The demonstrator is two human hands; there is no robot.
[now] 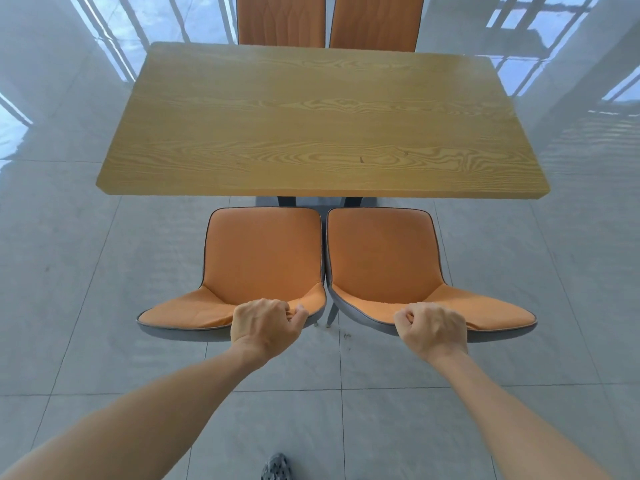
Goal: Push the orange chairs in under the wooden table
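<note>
Left hand (263,325) clamped over top edge of left near chair (259,258); right hand (433,329) clamped the same way on right near chair (381,254). Both chairs: curved shell backs, orange fabric inside, grey outer shell, dark piping. They stand side by side, almost touching, seats just short of the wooden table (318,133) edge. Tabletop rectangular, rounded corners, bold wavy grain. Two far chairs (280,22) tucked against the far side. Glossy grey tile floor (86,306).

You had four orange chairs (263,251) around one wooden table (322,123), two hands (265,322) on the chair backs, and one shoe (276,467) below.
</note>
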